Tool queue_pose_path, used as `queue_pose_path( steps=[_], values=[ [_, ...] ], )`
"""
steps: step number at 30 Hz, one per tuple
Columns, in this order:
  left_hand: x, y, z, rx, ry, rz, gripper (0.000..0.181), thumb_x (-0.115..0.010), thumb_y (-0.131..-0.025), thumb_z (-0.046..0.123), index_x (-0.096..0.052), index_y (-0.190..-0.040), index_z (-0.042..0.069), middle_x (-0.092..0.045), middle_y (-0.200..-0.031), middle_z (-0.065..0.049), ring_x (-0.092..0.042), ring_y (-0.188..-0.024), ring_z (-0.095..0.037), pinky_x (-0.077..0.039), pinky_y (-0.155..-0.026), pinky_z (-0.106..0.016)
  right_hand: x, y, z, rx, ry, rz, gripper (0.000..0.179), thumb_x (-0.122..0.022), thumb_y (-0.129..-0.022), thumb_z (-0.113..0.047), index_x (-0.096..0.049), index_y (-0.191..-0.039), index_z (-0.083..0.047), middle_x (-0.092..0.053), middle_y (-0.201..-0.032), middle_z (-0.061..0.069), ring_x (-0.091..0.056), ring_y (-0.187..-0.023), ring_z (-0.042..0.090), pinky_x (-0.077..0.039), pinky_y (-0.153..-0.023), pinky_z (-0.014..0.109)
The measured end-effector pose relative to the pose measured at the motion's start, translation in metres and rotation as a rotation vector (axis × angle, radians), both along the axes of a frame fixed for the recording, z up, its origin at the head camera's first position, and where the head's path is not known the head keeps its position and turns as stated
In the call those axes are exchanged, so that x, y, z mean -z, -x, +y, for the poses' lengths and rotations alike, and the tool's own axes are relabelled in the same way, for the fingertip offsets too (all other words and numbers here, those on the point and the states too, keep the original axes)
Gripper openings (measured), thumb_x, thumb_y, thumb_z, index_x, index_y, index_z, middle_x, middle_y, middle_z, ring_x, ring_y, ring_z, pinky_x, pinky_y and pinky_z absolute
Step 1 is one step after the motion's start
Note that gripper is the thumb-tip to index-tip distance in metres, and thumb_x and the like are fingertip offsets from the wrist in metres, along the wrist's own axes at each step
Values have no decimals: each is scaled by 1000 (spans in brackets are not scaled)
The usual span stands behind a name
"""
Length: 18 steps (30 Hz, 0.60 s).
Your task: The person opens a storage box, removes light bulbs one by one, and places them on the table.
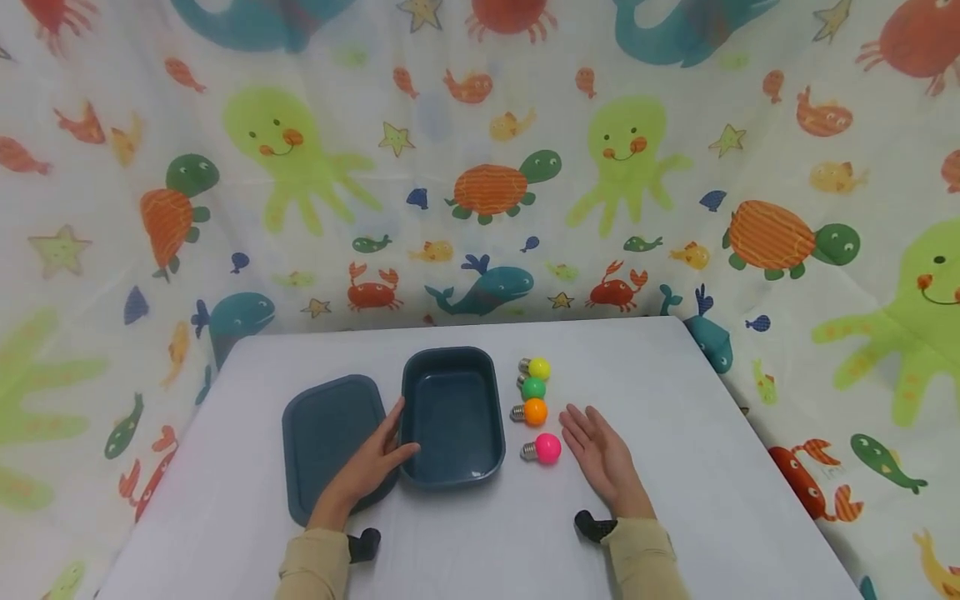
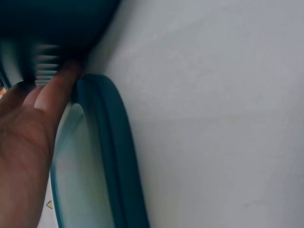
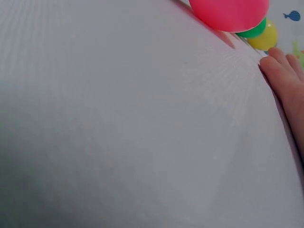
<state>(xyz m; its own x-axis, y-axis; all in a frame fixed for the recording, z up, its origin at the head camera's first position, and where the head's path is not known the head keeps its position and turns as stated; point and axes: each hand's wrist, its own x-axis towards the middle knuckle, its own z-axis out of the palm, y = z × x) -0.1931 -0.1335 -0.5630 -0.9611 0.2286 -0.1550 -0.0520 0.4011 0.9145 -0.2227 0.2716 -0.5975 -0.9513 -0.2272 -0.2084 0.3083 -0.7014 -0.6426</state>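
My left hand lies along the left side of a dark blue rectangular container, fingers extended at its outer wall and thumb overlapping the near left rim. In the left wrist view its fingers reach the container's side, beside the lid. My right hand rests on the table, fingers straight, holding nothing. To its left lie several toy-like light bulbs with silver screw bases: a pink bulb, an orange bulb, a green bulb and a yellow bulb.
The matching dark blue lid lies flat left of the container, partly under my left forearm in the head view. A white cloth covers the table. Behind it hangs a curtain printed with sea animals.
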Motion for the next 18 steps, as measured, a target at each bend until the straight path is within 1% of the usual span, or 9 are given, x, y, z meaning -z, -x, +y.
queue_pose_path(
  steps=[5,7,9,11,12,14,16,18],
  values=[
    [0,-5,-3,-12,15,14,86,-66,-94,33,-7,-158,30,-11,-164,-9,-19,-147,-29,-21,-117,-47,-1,0,-3,-21,3,-10,61,-36,-107,-36,-6,-158,-18,-24,-160,8,-33,-143,23,-33,-113,33],
    [1,-7,-3,-8,39,35,86,-65,-95,35,-7,-159,28,-12,-163,-11,-23,-145,-32,-23,-116,-49,-1,-2,-3,-22,-21,-24,62,-36,-107,-37,-7,-158,-18,-25,-160,8,-33,-143,23,-34,-113,32],
    [1,-7,-3,-34,68,74,83,-61,-96,39,-8,-159,25,-16,-162,-11,-27,-144,-33,-25,-114,-51,-1,-1,-3,-19,-57,-35,63,-37,-107,-39,-7,-158,-18,-26,-160,8,-34,-143,24,-35,-112,32],
    [0,-5,-4,-76,113,148,77,-54,-99,43,-10,-159,20,-18,-162,-12,-27,-143,-35,-24,-114,-54,-1,0,-3,-16,-132,-35,65,-39,-106,-41,-8,-158,-19,-29,-158,9,-35,-142,24,-36,-110,31],
    [-1,-3,-4,-97,140,190,74,-49,-101,44,-11,-159,18,-18,-162,-12,-25,-144,-36,-22,-114,-56,-2,1,-3,-16,-186,-35,66,-41,-105,-43,-9,-158,-20,-31,-157,8,-37,-141,24,-37,-110,31],
    [-4,2,-6,-142,197,273,67,-39,-105,43,-12,-158,13,-15,-162,-13,-16,-147,-39,-16,-115,-60,-3,4,-4,-23,-336,-4,67,-42,-104,-44,-11,-158,-20,-34,-154,8,-39,-140,25,-37,-110,32],
    [-7,8,-9,-164,286,346,63,-32,-107,39,-12,-157,6,-9,-162,-19,-4,-146,-46,-8,-114,-65,-7,7,-4,-29,-572,67,66,-40,-104,-45,-12,-158,-18,-36,-153,9,-40,-139,26,-35,-111,35],
    [-10,13,-14,-174,398,364,62,-26,-108,38,-10,-156,2,-3,-161,-24,5,-144,-51,-2,-111,-70,-11,11,-4,-28,-852,154,64,-37,-105,-44,-14,-157,-15,-36,-153,11,-38,-140,28,-32,-113,39]
  ],
)
